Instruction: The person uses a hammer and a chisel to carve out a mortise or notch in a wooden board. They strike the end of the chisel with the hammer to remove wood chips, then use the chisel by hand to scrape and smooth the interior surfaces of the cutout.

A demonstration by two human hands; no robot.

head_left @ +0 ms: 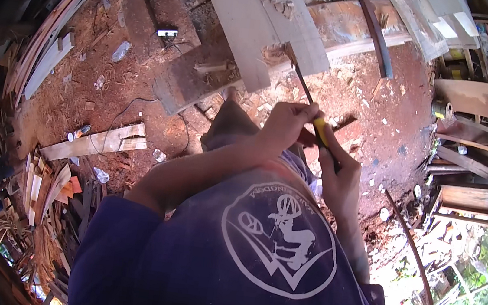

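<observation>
My right hand (340,173) is wrapped round the yellow and black handle of a long, thin-shafted hand tool (304,85); whether it is a screwdriver or a file I cannot tell. Closed fingers of my left hand (287,126) pinch the same tool where handle and shaft meet. Its dark shaft slants up and left to a rough notch at the end of a pale grey board (241,24). Whether the tip touches the wood I cannot make out. Another pale board (307,38) runs alongside, its end reaching further right.
A thick wooden plank (186,78) lies beneath the boards. Toward the right, a dark strip (377,41) sticks out over the bench. Shavings and scraps litter the reddish floor (126,71), along with a cable (119,114) and a loose board (96,141). Stacked timber (47,195) lines the left.
</observation>
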